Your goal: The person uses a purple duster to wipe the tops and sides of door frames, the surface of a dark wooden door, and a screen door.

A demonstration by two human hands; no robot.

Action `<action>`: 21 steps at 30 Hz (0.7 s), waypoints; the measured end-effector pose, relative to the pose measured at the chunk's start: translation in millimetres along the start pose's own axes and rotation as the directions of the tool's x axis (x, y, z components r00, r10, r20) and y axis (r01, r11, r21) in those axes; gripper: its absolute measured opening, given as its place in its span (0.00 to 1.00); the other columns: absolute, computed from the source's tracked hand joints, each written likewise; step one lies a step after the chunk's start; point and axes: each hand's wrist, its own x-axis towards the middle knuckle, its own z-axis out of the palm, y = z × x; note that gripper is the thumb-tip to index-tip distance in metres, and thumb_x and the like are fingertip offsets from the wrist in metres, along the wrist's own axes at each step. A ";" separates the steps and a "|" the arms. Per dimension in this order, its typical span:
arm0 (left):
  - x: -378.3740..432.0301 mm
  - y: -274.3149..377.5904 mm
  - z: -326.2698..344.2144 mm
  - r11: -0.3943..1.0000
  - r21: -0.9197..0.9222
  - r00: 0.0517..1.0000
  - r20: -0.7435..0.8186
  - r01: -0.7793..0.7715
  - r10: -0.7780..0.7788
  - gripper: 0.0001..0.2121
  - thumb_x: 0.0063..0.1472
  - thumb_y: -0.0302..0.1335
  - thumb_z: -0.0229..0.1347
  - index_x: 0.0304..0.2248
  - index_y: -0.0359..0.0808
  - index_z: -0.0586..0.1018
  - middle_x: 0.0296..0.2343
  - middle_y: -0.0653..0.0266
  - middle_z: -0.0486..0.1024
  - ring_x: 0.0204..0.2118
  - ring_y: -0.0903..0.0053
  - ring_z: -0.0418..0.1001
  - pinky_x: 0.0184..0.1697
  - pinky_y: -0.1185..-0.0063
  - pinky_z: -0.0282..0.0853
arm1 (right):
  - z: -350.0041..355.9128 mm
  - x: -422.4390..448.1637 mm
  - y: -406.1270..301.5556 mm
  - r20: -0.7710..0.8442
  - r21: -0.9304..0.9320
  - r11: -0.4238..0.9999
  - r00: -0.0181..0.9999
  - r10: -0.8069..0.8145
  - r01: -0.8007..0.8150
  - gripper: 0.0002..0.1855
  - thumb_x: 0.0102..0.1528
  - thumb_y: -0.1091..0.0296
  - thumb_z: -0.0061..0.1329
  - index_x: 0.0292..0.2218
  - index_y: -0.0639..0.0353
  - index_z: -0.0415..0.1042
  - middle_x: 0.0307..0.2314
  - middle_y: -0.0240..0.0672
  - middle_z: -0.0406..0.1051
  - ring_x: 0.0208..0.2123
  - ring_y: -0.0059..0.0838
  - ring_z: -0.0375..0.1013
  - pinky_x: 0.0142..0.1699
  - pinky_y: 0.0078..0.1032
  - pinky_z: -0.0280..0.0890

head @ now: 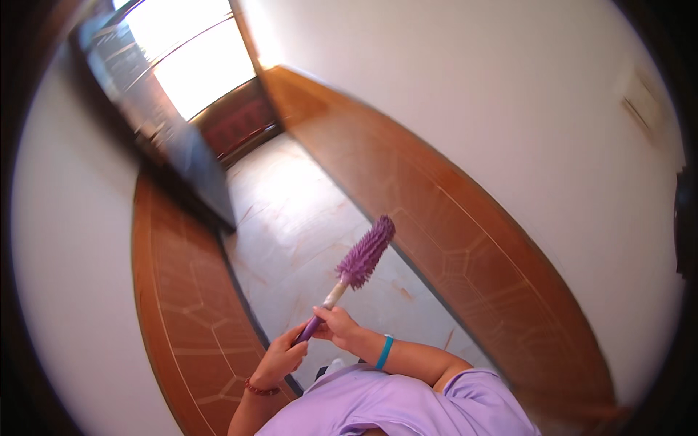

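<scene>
A purple microfiber duster [366,255] points up and away from my body, its fluffy head over the marble-look floor. My left hand [281,354], with a dark red bead bracelet at the wrist, grips the lower end of its purple handle. Further up, near where the purple grip meets the pale shaft, my right hand [339,326] holds the handle too. A teal band [384,352] circles that wrist. Both hands are close together in front of my light purple shirt.
Tiled brown wainscoting runs along the left wall [191,305] and the right wall [452,234]. A dark-framed glossy panel [180,147] stands at the left. Bright window panes [207,65] are at the far end, and a blurred switch plate [643,103] is on the right wall.
</scene>
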 end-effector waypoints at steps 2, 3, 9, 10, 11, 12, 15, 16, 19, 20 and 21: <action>7.8 11.2 -10.8 0.994 0.110 0.995 0.096 0.008 -0.019 0.19 0.50 0.23 0.45 0.44 0.31 0.63 0.17 0.72 0.63 0.14 0.91 0.56 0.14 0.90 0.51 | -3.6 3.4 6.4 -0.097 0.083 0.996 0.995 0.023 -0.015 0.10 0.49 0.61 0.42 0.28 0.56 0.60 0.23 0.33 0.65 0.25 0.26 0.67 0.34 0.29 0.65; 12.7 13.2 -17.8 0.986 0.167 0.991 0.129 -0.005 -0.017 0.19 0.50 0.23 0.45 0.44 0.31 0.63 0.17 0.72 0.63 0.14 0.91 0.56 0.14 0.90 0.51 | -2.0 4.5 6.4 -0.148 0.133 0.991 0.989 0.032 -0.012 0.10 0.50 0.60 0.42 0.28 0.56 0.60 0.23 0.32 0.65 0.25 0.26 0.67 0.34 0.29 0.65; 31.0 39.7 -35.4 0.787 0.585 0.918 0.392 -0.196 -0.063 0.20 0.48 0.23 0.48 0.44 0.32 0.65 0.16 0.72 0.65 0.13 0.91 0.56 0.14 0.89 0.52 | 26.6 -31.3 24.5 -0.410 0.275 0.902 0.889 -0.204 0.333 0.10 0.49 0.59 0.42 0.28 0.55 0.61 0.22 0.30 0.65 0.26 0.24 0.67 0.33 0.25 0.65; 32.5 45.8 -36.0 0.765 0.592 0.878 0.474 -0.255 -0.074 0.20 0.48 0.23 0.48 0.44 0.32 0.65 0.16 0.72 0.65 0.14 0.91 0.56 0.14 0.89 0.51 | 33.7 -45.0 27.7 -0.473 0.276 0.870 0.845 -0.248 0.409 0.10 0.49 0.59 0.42 0.28 0.55 0.62 0.23 0.31 0.66 0.26 0.23 0.67 0.33 0.24 0.65; 35.1 53.1 -34.7 0.741 0.593 0.831 0.550 -0.316 -0.086 0.20 0.48 0.23 0.48 0.44 0.32 0.65 0.16 0.73 0.65 0.14 0.92 0.56 0.15 0.89 0.51 | 36.7 -53.7 33.3 -0.522 0.289 0.813 0.795 -0.310 0.506 0.10 0.49 0.59 0.42 0.28 0.56 0.62 0.23 0.31 0.66 0.26 0.23 0.67 0.32 0.23 0.65; 41.0 59.2 -33.9 0.709 0.589 0.774 0.626 -0.388 -0.097 0.19 0.48 0.23 0.48 0.43 0.31 0.65 0.18 0.71 0.66 0.17 0.91 0.59 0.19 0.89 0.55 | 40.6 -58.0 37.9 -0.566 0.284 0.751 0.736 -0.371 0.596 0.11 0.49 0.58 0.42 0.28 0.56 0.62 0.23 0.31 0.66 0.26 0.23 0.67 0.32 0.23 0.65; 57.1 58.8 -7.6 0.640 0.514 0.624 0.778 -0.571 -0.067 0.19 0.48 0.22 0.49 0.43 0.31 0.65 0.22 0.69 0.68 0.22 0.89 0.61 0.25 0.89 0.59 | 30.9 -72.6 47.0 -0.705 0.187 0.616 0.541 -0.459 0.766 0.13 0.49 0.57 0.40 0.27 0.58 0.63 0.22 0.31 0.66 0.24 0.22 0.67 0.30 0.21 0.64; 57.0 61.4 5.4 0.634 0.486 0.577 0.813 -0.602 -0.075 0.19 0.49 0.22 0.49 0.43 0.31 0.65 0.24 0.68 0.68 0.24 0.89 0.62 0.27 0.88 0.60 | 30.6 -84.9 46.1 -0.747 0.148 0.572 0.470 -0.470 0.807 0.12 0.49 0.57 0.40 0.26 0.58 0.63 0.22 0.32 0.66 0.24 0.22 0.67 0.29 0.20 0.63; 49.1 62.4 50.3 0.610 0.376 0.423 0.903 -0.697 -0.074 0.19 0.49 0.22 0.49 0.44 0.32 0.65 0.28 0.65 0.69 0.28 0.87 0.63 0.31 0.87 0.61 | 20.4 -120.7 48.4 -0.840 -0.004 0.413 0.221 -0.496 0.911 0.12 0.49 0.60 0.38 0.25 0.60 0.64 0.21 0.32 0.66 0.23 0.21 0.66 0.28 0.19 0.63; 46.6 60.0 67.7 0.597 0.318 0.360 0.932 -0.736 -0.052 0.19 0.49 0.22 0.49 0.44 0.32 0.64 0.28 0.65 0.69 0.28 0.87 0.63 0.32 0.87 0.61 | 11.3 -130.9 49.5 -0.855 -0.068 0.360 0.132 -0.501 0.930 0.12 0.49 0.60 0.39 0.25 0.60 0.64 0.20 0.32 0.66 0.21 0.21 0.66 0.27 0.19 0.63; 42.2 57.8 84.6 0.584 0.255 0.294 0.955 -0.771 -0.029 0.20 0.49 0.22 0.49 0.44 0.32 0.64 0.29 0.64 0.69 0.29 0.87 0.63 0.33 0.86 0.61 | 4.4 -144.3 49.3 -0.864 -0.134 0.308 0.041 -0.502 0.942 0.12 0.49 0.60 0.39 0.25 0.61 0.64 0.19 0.32 0.66 0.20 0.21 0.66 0.25 0.18 0.63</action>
